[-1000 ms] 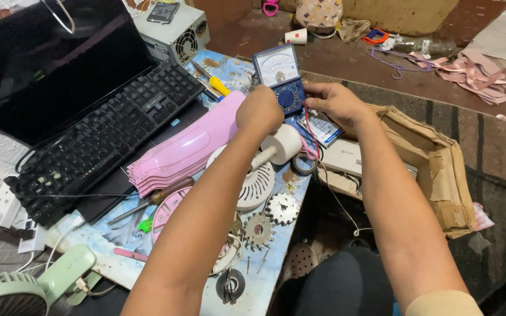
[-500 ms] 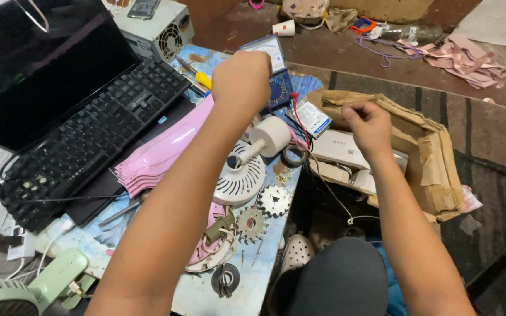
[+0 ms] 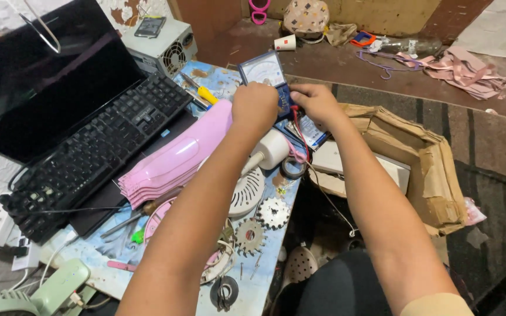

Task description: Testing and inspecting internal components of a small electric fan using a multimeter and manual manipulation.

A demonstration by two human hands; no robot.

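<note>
1. The blue meter (image 3: pixel 267 73) with a white dial face lies tilted at the far edge of the bench (image 3: pixel 265 275); every place below is told from this meter.
2. The left hand (image 3: pixel 255 107) covers the meter's lower part, knuckles up and fingers curled down over it; whether the fingers pinch anything there is hidden.
3. The right hand (image 3: pixel 316 100) sits just right of the meter, fingers bent inward and touching its lower right corner; a red lead (image 3: pixel 303 136) runs down from beneath this hand; I cannot tell whether the fingers grip it.
4. Just below the meter, under the left forearm, stands a white cylinder (image 3: pixel 273 149) on a slotted white fan grille (image 3: pixel 247 190); a roll of dark tape (image 3: pixel 292 168) lies beside it.
5. Left of the meter lies a stack of pink fan blades (image 3: pixel 174 161); further left, a black keyboard (image 3: pixel 98 149) before a dark screen (image 3: pixel 36 88).
6. Well below the meter lie two toothed discs (image 3: pixel 262 222) on the bench.
7. Right of the meter sits a torn cardboard box (image 3: pixel 428 169) on the floor.
</note>
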